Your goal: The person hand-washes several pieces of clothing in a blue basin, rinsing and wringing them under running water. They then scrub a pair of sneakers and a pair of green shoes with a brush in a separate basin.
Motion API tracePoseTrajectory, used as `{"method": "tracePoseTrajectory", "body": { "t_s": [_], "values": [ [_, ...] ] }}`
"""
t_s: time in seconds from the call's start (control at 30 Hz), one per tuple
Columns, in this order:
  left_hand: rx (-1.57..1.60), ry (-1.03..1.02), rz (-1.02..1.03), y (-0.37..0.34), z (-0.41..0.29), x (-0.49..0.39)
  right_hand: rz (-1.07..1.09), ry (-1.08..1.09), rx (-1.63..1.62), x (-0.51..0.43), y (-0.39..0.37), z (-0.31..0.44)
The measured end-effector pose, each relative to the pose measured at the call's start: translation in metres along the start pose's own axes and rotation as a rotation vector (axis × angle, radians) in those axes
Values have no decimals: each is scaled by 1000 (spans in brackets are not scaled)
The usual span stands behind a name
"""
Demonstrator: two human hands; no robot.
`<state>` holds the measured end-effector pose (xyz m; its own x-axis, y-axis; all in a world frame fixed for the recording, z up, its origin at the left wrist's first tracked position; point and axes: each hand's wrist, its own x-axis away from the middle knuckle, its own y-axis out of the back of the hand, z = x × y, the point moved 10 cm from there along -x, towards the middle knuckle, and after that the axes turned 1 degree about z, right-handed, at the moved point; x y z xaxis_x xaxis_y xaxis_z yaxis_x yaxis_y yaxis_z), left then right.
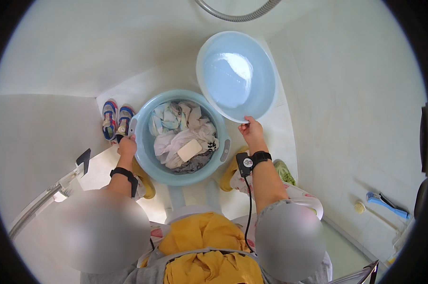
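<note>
A blue plastic washtub [180, 180] stands on the floor before me, between my feet. Wet white, grey and patterned clothes [175, 142] fill it, with a cream bar of soap [189, 150] lying on top. My left hand [127, 145] is curled at the tub's left rim, just below its grey handle [132, 126]; a small dark thing shows beside the fingers, and what they grip is unclear. With my right hand [251, 131] I grasp the near rim of a light blue plastic basin [231, 81], which leans beyond the tub at the right. Light glares off its inside.
A pair of sneakers [116, 119] sits by the wall, left of the tub. Brushes [388, 206] hang on the right wall. A metal shower hose [240, 17] loops at the top, and another hose [36, 209] runs along the left. Green cloth [284, 172] lies by my right foot.
</note>
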<state>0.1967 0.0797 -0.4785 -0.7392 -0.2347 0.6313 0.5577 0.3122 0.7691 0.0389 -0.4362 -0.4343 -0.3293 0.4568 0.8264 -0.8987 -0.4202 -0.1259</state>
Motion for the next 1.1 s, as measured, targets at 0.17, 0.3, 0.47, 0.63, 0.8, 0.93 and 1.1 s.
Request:
{"method": "tracePoseTrajectory", "body": {
  "t_s": [0.17,0.3,0.47,0.63,0.8,0.93,1.1],
  "values": [
    [64,49,26,-4,1,-1,14,12,37,37,-23,20],
    [136,-59,53,-25,-4,-19,-5,90,90,84,-23,39],
    [143,-177,106,-64,-21,-22,65,190,149,135,-40,40],
    [350,-215,193,-90,-29,-19,63,279,240,147,-62,21],
    [355,-294,199,-106,-55,-24,94,427,311,173,-78,-11],
    [338,-536,337,-146,-111,-5,64,487,333,188,-77,-28],
    [382,-553,443,-215,-154,22,74,472,336,172,-81,-36]
  ]
}}
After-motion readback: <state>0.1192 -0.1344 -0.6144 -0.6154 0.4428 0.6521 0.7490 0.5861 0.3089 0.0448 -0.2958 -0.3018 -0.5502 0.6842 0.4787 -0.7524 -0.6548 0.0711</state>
